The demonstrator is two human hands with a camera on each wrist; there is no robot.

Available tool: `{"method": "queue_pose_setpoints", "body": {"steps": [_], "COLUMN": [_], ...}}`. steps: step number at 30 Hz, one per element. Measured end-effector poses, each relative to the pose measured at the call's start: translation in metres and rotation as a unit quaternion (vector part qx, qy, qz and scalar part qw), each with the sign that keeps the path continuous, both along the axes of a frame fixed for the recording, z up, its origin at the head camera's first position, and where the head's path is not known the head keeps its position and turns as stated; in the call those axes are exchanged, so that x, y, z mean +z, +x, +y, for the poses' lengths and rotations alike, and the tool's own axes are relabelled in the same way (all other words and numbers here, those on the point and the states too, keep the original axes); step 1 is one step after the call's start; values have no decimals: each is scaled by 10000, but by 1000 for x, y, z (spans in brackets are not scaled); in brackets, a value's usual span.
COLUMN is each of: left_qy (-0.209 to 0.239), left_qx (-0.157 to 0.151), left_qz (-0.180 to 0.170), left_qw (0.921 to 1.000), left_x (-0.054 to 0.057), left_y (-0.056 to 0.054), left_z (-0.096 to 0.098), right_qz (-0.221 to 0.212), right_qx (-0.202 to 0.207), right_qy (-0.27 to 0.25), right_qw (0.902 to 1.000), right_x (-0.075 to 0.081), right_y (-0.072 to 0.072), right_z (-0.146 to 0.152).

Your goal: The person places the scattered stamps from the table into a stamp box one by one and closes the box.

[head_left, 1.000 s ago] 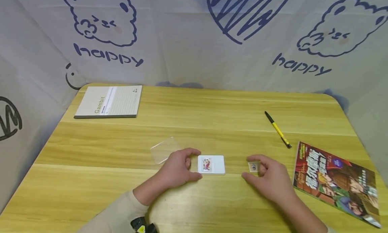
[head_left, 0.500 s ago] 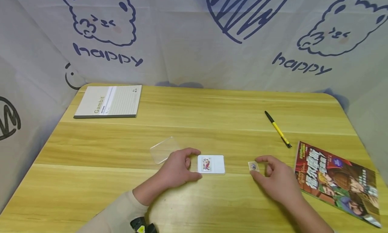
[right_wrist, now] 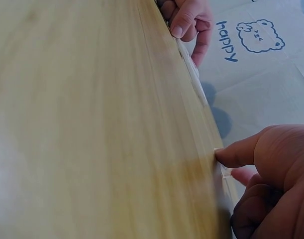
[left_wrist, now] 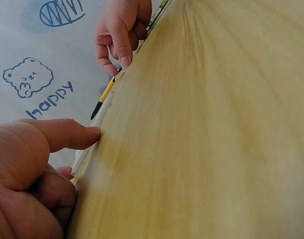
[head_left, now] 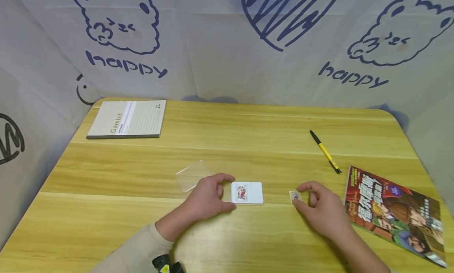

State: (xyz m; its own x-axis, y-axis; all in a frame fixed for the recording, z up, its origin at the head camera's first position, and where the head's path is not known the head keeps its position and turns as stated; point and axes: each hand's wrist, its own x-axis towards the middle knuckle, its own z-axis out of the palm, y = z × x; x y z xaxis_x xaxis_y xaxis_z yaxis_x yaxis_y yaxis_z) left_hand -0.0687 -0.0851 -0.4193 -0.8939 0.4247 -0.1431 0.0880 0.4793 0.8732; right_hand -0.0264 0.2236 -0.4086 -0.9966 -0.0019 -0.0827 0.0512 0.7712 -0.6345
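A flat white case lies mid-table, with a colourful postage stamp in its left part. My left hand holds the case at its left end, thumb on the near edge and index finger on the far edge; the left wrist view shows the thumb pressed to the rim of the case. To the right, my right hand pinches a small pale stamp with a dark round print by its right side, between thumb and index finger. That stamp is low over the tabletop, its right part covered by the fingertips.
Behind the left hand lies a clear plastic lid, partly covered by it. A notebook is at the back left. A yellow and black pen and a magazine lie to the right on the wooden table.
The right hand has moved a little to the right, its fingertips now at the right side of the small stamp, which has tilted slightly. The left hand and the case have stayed put.
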Motion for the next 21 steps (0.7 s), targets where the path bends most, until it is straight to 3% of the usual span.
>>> {"method": "queue_pose_setpoints", "body": {"steps": [9,21], "left_qy": [21,40], "left_qx": [-20,4], "left_qz": [4,0], "left_qw": [10000,10000], "left_x": [-1,-1], "left_y": [0,1], "left_z": [0,0], "right_qz": [702,899], "right_qx": [456,569], "right_qy": [-403,-528], "right_qw": [9957,9929], "right_x": [-9,-12], "right_y": [1,-1], "right_z": [-4,-8]}}
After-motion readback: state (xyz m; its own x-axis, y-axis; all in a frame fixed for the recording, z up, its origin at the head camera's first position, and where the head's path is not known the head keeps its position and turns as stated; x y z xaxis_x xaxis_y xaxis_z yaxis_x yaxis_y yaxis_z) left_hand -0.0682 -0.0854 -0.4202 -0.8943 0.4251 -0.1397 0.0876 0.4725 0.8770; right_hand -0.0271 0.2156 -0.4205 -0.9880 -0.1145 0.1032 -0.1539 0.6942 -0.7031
